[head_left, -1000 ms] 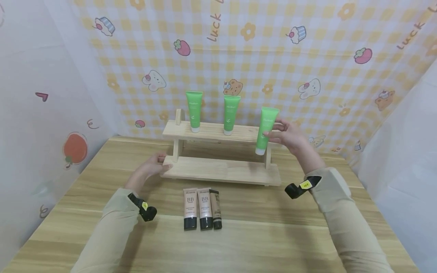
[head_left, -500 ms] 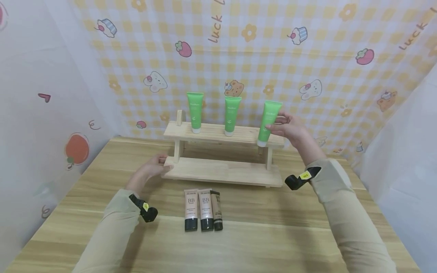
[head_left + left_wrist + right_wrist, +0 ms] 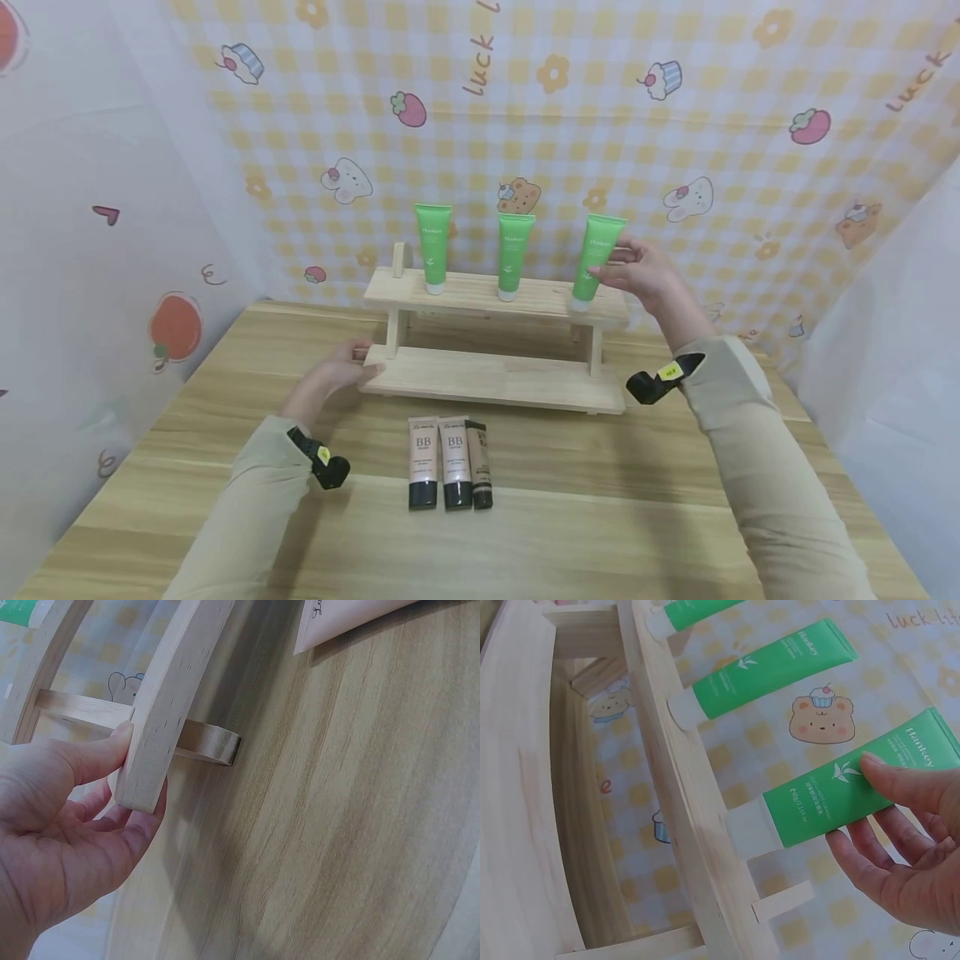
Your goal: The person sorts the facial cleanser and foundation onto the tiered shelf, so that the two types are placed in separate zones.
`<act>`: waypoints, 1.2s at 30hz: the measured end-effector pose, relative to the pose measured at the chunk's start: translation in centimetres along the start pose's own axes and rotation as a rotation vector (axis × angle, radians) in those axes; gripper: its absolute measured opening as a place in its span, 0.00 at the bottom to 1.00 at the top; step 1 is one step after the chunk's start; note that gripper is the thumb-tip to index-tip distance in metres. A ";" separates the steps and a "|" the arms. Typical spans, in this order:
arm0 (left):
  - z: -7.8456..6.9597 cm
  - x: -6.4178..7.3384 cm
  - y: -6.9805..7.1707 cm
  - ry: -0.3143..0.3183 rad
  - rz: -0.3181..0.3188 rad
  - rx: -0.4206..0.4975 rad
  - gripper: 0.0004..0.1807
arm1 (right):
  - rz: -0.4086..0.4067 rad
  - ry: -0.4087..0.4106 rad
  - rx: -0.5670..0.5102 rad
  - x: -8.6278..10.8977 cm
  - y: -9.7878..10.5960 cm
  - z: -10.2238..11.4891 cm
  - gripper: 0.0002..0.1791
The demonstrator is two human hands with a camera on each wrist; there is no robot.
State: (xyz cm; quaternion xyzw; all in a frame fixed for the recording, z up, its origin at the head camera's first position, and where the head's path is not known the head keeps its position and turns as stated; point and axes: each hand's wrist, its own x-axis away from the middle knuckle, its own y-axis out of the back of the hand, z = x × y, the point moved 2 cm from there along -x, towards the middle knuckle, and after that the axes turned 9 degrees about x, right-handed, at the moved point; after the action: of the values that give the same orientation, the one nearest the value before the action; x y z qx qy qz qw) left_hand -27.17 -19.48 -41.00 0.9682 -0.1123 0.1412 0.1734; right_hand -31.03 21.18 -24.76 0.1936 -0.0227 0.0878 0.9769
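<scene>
My right hand [image 3: 643, 273] pinches a green squeeze tube [image 3: 847, 784] with a white cap, thumb on its front and fingers behind. The tube leans slightly, its cap down at the right end of the upper shelf [image 3: 551, 297]. At the left end of the wooden two-tier rack's lower shelf [image 3: 487, 379], my left hand [image 3: 333, 375] grips the board, its thumb on top and fingers curled beneath in the left wrist view. Two more green tubes stand cap down on the upper shelf, a left tube [image 3: 434, 250] and a middle tube [image 3: 512, 257].
In front of the rack, two pink BB cream tubes [image 3: 423, 458] and a slimmer beige tube [image 3: 479, 462] lie side by side on the wooden table [image 3: 555, 533]. A patterned cloth [image 3: 585, 125] hangs behind the rack.
My right hand has raised the green tube from in front of the upper shelf and brought it back over the shelf's right end. The left hand keeps its grip on the lower board.
</scene>
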 end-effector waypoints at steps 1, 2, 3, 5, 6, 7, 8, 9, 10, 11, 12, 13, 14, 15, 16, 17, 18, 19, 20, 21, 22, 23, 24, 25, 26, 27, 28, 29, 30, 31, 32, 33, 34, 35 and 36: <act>0.0 0.0 0.0 0.002 0.000 0.000 0.36 | 0.000 -0.002 0.003 -0.1 0.0 0.0 0.35; 0.0 0.0 0.0 0.002 0.002 0.000 0.37 | -0.002 -0.007 0.001 -0.2 0.0 -0.1 0.35; 0.0 0.0 0.1 0.005 0.001 0.005 0.36 | -0.003 -0.013 -0.002 -0.3 0.1 -0.2 0.35; 0.1 0.0 0.1 0.007 0.002 0.009 0.37 | -0.005 -0.019 0.002 -0.5 0.1 -0.3 0.35; 0.1 0.0 0.1 0.004 0.004 0.009 0.37 | -0.004 -0.021 0.006 -0.6 0.2 -0.4 0.35; 0.1 0.0 0.1 0.005 0.002 0.013 0.36 | -0.007 -0.023 0.012 -0.7 0.2 -0.5 0.35; 0.0 0.0 0.1 0.005 0.001 0.015 0.36 | -0.010 -0.023 0.014 -0.8 0.3 -0.6 0.35; 0.0 0.0 0.1 0.007 -0.003 0.019 0.36 | -0.012 -0.024 0.015 -0.9 0.3 -0.6 0.34; 0.0 -0.1 0.0 0.005 -0.004 0.022 0.36 | -0.013 -0.023 0.018 -1.0 0.4 -0.7 0.34; 0.0 -0.1 0.0 0.004 -0.004 0.024 0.36 | -0.014 -0.022 0.020 -1.1 0.4 -0.8 0.34; 0.0 -0.1 0.0 0.003 -0.005 0.024 0.36 | -0.016 -0.023 0.021 -1.2 0.5 -0.8 0.34; 0.0 -0.1 0.0 0.003 -0.009 0.026 0.36 | -0.019 -0.024 0.024 -1.3 0.5 -0.9 0.33; 0.0 -0.1 0.0 0.003 -0.008 0.028 0.36 | -0.018 -0.026 0.025 -1.4 0.5 -0.9 0.33; 0.1 -0.1 0.0 0.002 -0.009 0.027 0.36 | -0.019 -0.029 0.027 -1.5 0.5 -1.0 0.34; 0.1 -0.1 0.0 0.001 -0.010 0.026 0.36 | -0.020 -0.031 0.031 -1.5 0.4 -1.0 0.34; 0.1 -0.1 0.0 0.001 -0.012 0.024 0.36 | -0.021 -0.033 0.034 -1.6 0.4 -1.0 0.34; 0.2 -0.1 0.0 0.001 -0.012 0.020 0.36 | -0.021 -0.034 0.034 -1.7 0.4 -1.0 0.34; 0.2 -0.2 0.0 0.003 -0.015 0.019 0.35 | -0.019 -0.032 0.029 -1.7 0.3 -1.1 0.34; 0.3 -0.1 0.0 0.006 -0.017 0.019 0.35 | -0.017 -0.030 0.012 -1.8 0.3 -1.1 0.34; 0.3 -0.1 0.0 0.008 -0.020 0.017 0.35 | -0.010 -0.029 -0.017 -1.9 0.2 -1.1 0.33; 0.3 -0.1 -0.1 0.005 -0.019 0.015 0.36 | -0.004 -0.025 -0.043 -1.9 0.2 -1.2 0.31; 0.3 -0.1 -0.1 0.005 -0.017 0.011 0.36 | 0.005 -0.019 -0.065 -1.9 0.2 -1.3 0.28; 0.3 -0.1 -0.1 0.004 -0.016 0.009 0.36 | 0.012 -0.013 -0.095 -2.0 0.2 -1.5 0.26; 0.3 -0.1 -0.1 0.007 -0.019 0.008 0.36 | 0.018 -0.007 -0.120 -2.0 0.2 -1.6 0.25; 0.3 -0.1 -0.2 0.009 -0.017 0.004 0.36 | 0.022 -0.002 -0.140 -2.1 0.2 -1.7 0.24; 0.2 -0.1 -0.2 0.010 -0.015 0.002 0.36 | 0.024 0.009 -0.128 -2.1 0.2 -1.9 0.23; 0.2 -0.1 -0.2 0.010 -0.014 -0.001 0.36 | 0.021 0.022 -0.101 -2.1 0.2 -2.0 0.23; 0.2 -0.1 -0.1 0.014 -0.016 -0.004 0.36 | 0.019 0.035 -0.076 -2.1 0.2 -2.2 0.23; 0.1 -0.1 -0.1 0.018 -0.018 -0.008 0.36 | 0.013 0.046 -0.053 -2.2 0.2 -2.3 0.24; 0.1 0.0 -0.1 0.020 -0.019 -0.015 0.36 | 0.008 0.058 -0.018 -2.2 0.2 -2.5 0.25; 0.1 0.0 -0.1 0.023 -0.020 -0.019 0.37 | 0.003 0.068 0.014 -2.2 0.2 -2.6 0.25; 0.1 0.0 0.0 0.026 -0.023 -0.019 0.36 | 0.001 0.078 0.047 -2.3 0.2 -2.7 0.26; 0.1 0.0 0.0 0.029 -0.024 -0.021 0.37 | -0.001 0.081 0.056 -2.3 0.1 -2.8 0.26; 0.1 0.0 0.0 0.033 -0.026 -0.020 0.37 | -0.002 0.083 0.061 -2.3 0.1 -2.8 0.26; 0.1 0.0 0.0 0.033 -0.027 -0.022 0.37 | -0.005 0.081 0.064 -2.4 0.1 -2.9 0.26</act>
State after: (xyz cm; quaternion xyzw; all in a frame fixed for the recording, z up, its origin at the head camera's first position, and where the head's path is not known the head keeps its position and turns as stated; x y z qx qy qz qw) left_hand -27.12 -19.55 -41.08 0.9651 -0.0981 0.1537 0.1878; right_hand -33.33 21.94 -27.58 0.2212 0.0201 0.0936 0.9705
